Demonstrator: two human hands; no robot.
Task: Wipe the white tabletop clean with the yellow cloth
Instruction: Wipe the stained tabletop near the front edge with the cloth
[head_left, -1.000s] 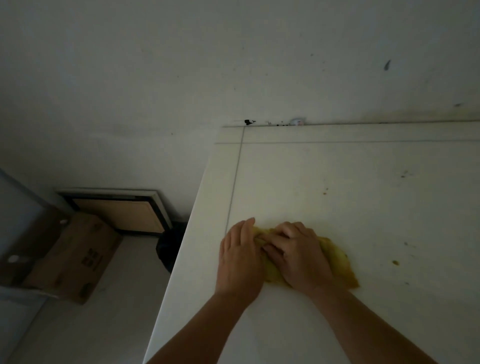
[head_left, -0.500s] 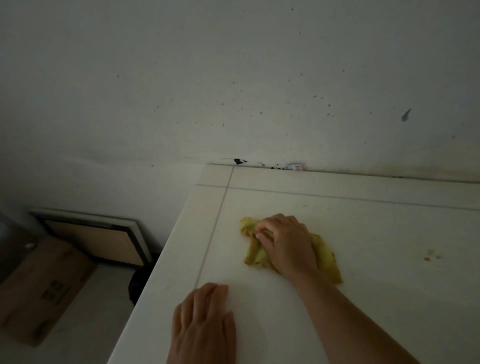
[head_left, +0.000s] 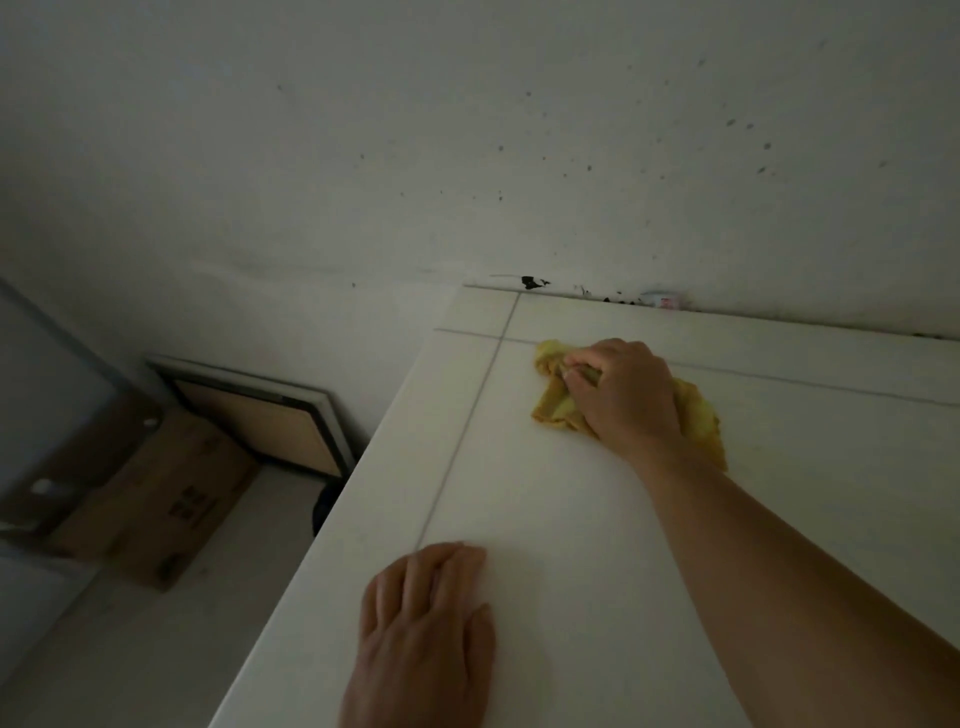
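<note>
Right hand (head_left: 623, 395) is curled over the crumpled yellow cloth (head_left: 558, 405), fingers bunching the fabric and pressing it down on the smooth white tabletop (head_left: 571, 509) near the far left corner, just short of the grey seam lines. Since approx. 1 s ago the left hand (head_left: 426, 639) has come off the cloth and now lies spread flat, palm down, at the near left edge as a brace, holding nothing; cloth has travelled away from the person toward the stained wall (head_left: 467, 156). Judgement: stroke now one-handed, working the back corner; rest of the surface to the right prob. not yet covered. Count: 1 cloth, 2 hands, 1 tabletop; on the floor, 1 brown cardboard box (head_left: 171, 499), 1 framed board (head_left: 260, 415) leaning at the wall.
</note>
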